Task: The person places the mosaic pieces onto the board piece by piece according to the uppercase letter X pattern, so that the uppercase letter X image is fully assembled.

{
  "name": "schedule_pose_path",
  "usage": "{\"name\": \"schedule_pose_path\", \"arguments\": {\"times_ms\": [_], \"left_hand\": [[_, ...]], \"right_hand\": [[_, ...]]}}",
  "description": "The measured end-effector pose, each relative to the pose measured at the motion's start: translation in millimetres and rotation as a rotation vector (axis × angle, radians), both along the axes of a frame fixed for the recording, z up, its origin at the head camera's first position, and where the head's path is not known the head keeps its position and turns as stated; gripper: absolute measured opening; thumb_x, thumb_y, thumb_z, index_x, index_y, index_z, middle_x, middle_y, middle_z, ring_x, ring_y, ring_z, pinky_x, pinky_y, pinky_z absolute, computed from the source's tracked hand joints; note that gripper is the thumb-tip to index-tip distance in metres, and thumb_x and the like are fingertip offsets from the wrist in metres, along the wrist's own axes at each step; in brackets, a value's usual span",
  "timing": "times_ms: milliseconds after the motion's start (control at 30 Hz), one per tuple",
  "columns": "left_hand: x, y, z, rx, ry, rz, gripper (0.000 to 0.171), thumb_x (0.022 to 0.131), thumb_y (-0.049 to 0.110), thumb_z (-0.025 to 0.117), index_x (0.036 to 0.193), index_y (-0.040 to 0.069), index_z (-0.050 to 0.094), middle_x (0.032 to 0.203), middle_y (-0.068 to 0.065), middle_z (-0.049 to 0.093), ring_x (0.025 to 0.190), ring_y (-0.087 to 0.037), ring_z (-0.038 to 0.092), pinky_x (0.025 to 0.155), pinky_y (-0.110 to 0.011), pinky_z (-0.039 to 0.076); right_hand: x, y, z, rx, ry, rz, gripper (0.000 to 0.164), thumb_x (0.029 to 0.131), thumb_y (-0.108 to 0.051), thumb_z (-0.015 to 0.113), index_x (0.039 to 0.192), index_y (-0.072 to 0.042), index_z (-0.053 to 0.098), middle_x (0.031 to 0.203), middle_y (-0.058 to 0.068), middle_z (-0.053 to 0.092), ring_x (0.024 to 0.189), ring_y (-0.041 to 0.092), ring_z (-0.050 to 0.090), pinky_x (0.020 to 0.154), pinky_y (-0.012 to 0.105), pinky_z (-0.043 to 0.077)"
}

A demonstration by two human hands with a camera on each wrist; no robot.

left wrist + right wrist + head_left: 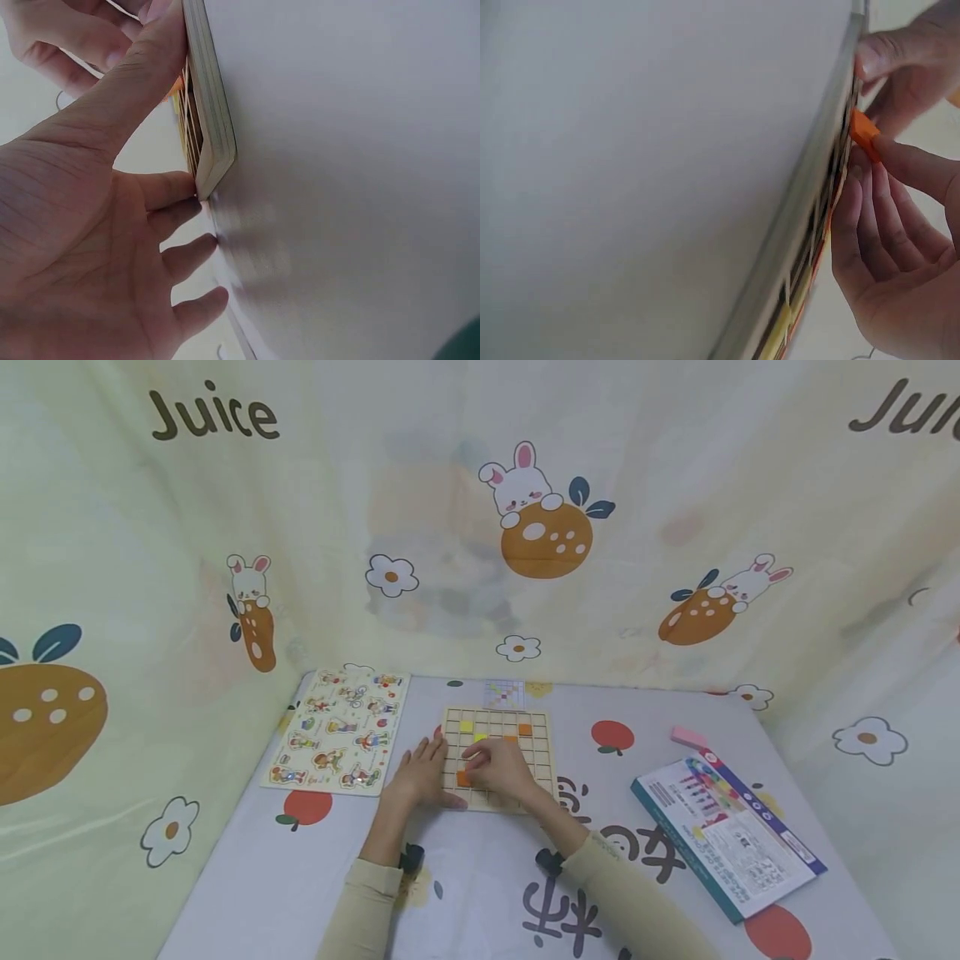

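Note:
A wooden grid board (538, 768) lies on the table between both hands. My left hand (423, 775) rests along its left side with fingers spread, the thumb at the front edge, as the left wrist view also shows. Over the board's front half, my right hand (501, 768) pinches an orange tile (864, 135) with its thumb and fingers. That tile is tilted at the grid's surface. Farther back on the grid sit a yellow tile (467, 727), a second yellow tile (480, 738) partly behind the right hand, and an orange tile (525, 730).
A small pattern card (504, 695) lies behind the board. To the left is a picture puzzle board (337, 727) with several figures. On the right, a flat box (727, 839) lies near a pink block (688, 737). A printed curtain (450, 610) hangs behind the table.

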State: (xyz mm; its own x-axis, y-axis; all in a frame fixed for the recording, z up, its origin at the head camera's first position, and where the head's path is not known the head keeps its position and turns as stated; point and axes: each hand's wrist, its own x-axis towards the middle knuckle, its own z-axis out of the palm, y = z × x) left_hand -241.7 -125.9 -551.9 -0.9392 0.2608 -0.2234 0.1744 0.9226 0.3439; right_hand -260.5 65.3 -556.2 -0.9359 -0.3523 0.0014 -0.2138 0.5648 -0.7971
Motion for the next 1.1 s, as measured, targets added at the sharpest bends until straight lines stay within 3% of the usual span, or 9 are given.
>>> {"name": "schedule_pose_path", "arguments": {"times_ms": [367,633,800,900,1100], "left_hand": [[-0.1,2,4.2,-0.005,0.004,0.003,0.124,0.076,0.057,0.089,0.164,-0.002,0.024,0.172,-0.017,0.021,0.159,-0.04,0.016,0.127,-0.061,0.018],[4.8,-3,0.7,0.009,-0.008,-0.001,0.121,0.076,0.054,0.09,0.162,-0.004,0.028,0.171,-0.02,0.024,0.158,-0.043,0.019,0.125,-0.063,0.019],[0.4,-5,2.7,0.029,0.018,0.002,0.121,0.076,0.054,0.09,0.162,-0.004,0.028,0.17,-0.02,0.025,0.157,-0.043,0.018,0.125,-0.064,0.019],[0.0,-4,7.0,0.029,0.004,0.007,0.121,0.076,0.052,0.091,0.162,-0.005,0.027,0.171,-0.02,0.023,0.158,-0.042,0.017,0.126,-0.063,0.017],[4.1,-2,-0.9,0.003,-0.023,-0.009,0.12,0.078,0.053,0.089,0.163,-0.004,0.026,0.171,-0.02,0.023,0.158,-0.042,0.017,0.126,-0.063,0.018]], "right_hand": [[2.7,-9,-0.9,0.094,0.063,-0.053,0.022,0.082,-0.005,0.084,0.103,-0.009,0.08,0.079,-0.007,0.072,0.073,0.009,0.067,0.069,0.029,0.058],[9.5,-11,-3.6,0.111,0.063,-0.009,0.021,0.084,-0.006,0.084,0.104,-0.008,0.079,0.083,-0.004,0.074,0.074,0.007,0.067,0.071,0.028,0.058],[8.1,-12,0.8,0.113,0.112,-0.004,0.02,0.085,-0.005,0.082,0.104,-0.008,0.078,0.087,-0.001,0.075,0.077,0.008,0.068,0.072,0.03,0.059],[7.3,-13,3.0,0.129,0.092,-0.007,0.02,0.085,-0.004,0.082,0.105,-0.007,0.077,0.088,-0.001,0.075,0.078,0.009,0.067,0.072,0.03,0.058],[15.4,-12,-2.9,0.147,0.028,-0.031,0.022,0.085,-0.007,0.083,0.106,-0.009,0.078,0.089,-0.003,0.074,0.078,0.008,0.066,0.072,0.027,0.057]]}}
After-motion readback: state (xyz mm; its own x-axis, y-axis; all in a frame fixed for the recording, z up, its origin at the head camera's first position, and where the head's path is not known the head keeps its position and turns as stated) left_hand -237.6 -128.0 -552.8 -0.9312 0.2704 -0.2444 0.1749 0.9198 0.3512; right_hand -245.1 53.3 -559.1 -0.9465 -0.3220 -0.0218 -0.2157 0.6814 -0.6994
